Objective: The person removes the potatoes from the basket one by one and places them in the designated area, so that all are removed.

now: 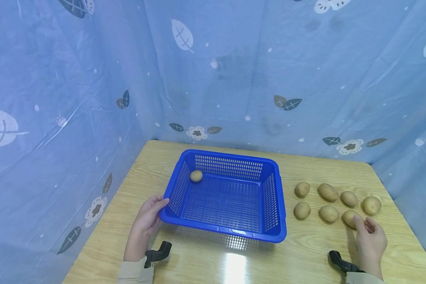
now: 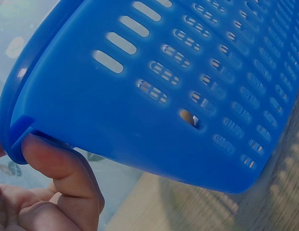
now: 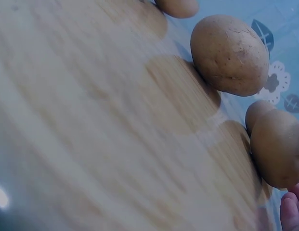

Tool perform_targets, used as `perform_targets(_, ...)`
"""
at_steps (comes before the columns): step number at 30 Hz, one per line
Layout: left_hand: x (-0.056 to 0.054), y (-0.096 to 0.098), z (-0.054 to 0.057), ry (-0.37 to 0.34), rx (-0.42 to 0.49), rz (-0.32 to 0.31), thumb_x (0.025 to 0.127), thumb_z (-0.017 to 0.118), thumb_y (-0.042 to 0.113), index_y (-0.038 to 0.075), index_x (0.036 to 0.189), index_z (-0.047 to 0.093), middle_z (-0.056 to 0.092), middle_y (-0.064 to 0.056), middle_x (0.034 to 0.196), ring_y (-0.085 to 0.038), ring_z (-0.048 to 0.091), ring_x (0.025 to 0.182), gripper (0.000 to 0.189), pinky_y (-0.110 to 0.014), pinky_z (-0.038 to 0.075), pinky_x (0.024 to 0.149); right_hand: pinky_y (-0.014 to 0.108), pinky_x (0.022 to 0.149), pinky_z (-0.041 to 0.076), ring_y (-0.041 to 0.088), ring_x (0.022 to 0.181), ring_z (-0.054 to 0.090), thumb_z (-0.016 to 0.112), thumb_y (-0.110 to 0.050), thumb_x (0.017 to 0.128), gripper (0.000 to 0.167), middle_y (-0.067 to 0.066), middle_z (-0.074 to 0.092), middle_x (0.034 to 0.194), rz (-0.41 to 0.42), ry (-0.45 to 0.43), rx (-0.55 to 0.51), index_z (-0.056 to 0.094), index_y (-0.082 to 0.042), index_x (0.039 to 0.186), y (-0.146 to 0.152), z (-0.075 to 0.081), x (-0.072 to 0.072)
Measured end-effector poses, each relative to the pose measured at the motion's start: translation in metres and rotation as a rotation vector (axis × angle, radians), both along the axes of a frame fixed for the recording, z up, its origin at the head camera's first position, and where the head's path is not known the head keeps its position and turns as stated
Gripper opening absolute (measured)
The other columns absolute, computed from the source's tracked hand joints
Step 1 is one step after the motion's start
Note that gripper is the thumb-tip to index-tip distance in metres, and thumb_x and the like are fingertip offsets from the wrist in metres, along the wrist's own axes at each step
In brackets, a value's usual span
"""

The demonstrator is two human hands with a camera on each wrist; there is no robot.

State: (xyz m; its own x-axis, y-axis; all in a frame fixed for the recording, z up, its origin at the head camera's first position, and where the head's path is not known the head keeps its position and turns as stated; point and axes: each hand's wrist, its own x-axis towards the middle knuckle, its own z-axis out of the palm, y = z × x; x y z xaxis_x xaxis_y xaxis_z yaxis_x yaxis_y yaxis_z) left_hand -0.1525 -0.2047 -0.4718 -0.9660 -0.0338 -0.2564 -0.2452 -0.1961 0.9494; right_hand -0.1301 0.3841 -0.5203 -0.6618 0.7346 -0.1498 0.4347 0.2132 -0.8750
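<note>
A blue plastic basket [image 1: 227, 232] with slotted walls stands on the table, one potato [image 1: 196, 176] inside at its far left corner. My left hand [image 1: 150, 215] grips the rim at the near left corner; in the left wrist view the thumb [image 2: 58, 161] presses against the rim's underside. To the right of the basket, several potatoes lie in two rows. At the near row's right end is a potato [image 1: 350, 218], with my right hand [image 1: 370, 238] right at it, thumb and fingers apart. In the right wrist view, fingertips [image 3: 290, 211] show by the near potato [image 3: 278, 149].
Other loose potatoes, such as the far right one [image 1: 371, 205] and the near left one [image 1: 302, 210], sit close together on the wooden table [image 1: 198, 256]. A blue patterned curtain [image 1: 234, 79] hangs behind and along the sides.
</note>
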Motion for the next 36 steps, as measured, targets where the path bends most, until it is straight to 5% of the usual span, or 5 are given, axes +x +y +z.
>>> perform_targets(4,0.000,0.000,0.000,0.000,0.007,0.000,0.095,0.050,0.005,-0.007,0.109,0.041,0.060,-0.006,0.092,-0.013,0.065,0.081,0.020,-0.023,0.056,0.069,0.003,0.079,0.029,-0.016,0.081,0.032,0.053,-0.042,0.091,0.069,-0.027,0.038,0.096,0.005,0.018,0.016,0.035,0.000,0.143,0.000,0.003,0.002)
perform_targets(13,0.001,0.000,0.000,0.002,0.008,0.000,0.095,0.049,0.005,-0.007,0.108,0.041,0.059,-0.006,0.091,-0.012,0.063,0.079,0.019,-0.023,0.056,0.068,0.017,0.105,0.031,-0.008,0.102,0.038,0.056,-0.039,0.091,0.068,-0.020,0.043,0.117,-0.004,0.033,0.009,0.032,-0.006,0.146,-0.007,0.018,0.001)
perform_targets(18,0.001,0.000,0.000,-0.002,0.012,0.003,0.095,0.050,0.005,-0.007,0.108,0.041,0.059,-0.006,0.091,-0.012,0.063,0.079,0.020,-0.023,0.056,0.069,0.004,0.091,0.033,-0.011,0.096,0.040,0.059,-0.030,0.091,0.064,-0.024,0.043,0.109,0.018,0.134,-0.004,0.034,-0.007,0.145,-0.015,0.032,-0.002)
perform_targets(25,0.001,0.000,0.001,-0.003,0.017,0.000,0.095,0.050,0.005,-0.007,0.109,0.040,0.060,-0.006,0.089,-0.012,0.064,0.078,0.021,-0.023,0.056,0.067,0.002,0.085,0.035,-0.009,0.095,0.043,0.063,-0.025,0.090,0.062,-0.023,0.044,0.104,0.060,0.208,-0.001,0.037,-0.004,0.143,-0.036,0.050,-0.006)
perform_targets(36,0.001,-0.001,-0.001,0.001,0.007,-0.004,0.095,0.050,0.006,-0.008,0.110,0.041,0.062,-0.005,0.089,-0.012,0.065,0.078,0.022,-0.024,0.056,0.067,0.004,0.082,0.037,-0.005,0.097,0.046,0.064,-0.017,0.089,0.049,-0.018,0.049,0.103,0.207,0.357,0.107,0.048,0.004,0.131,-0.072,0.046,-0.018)
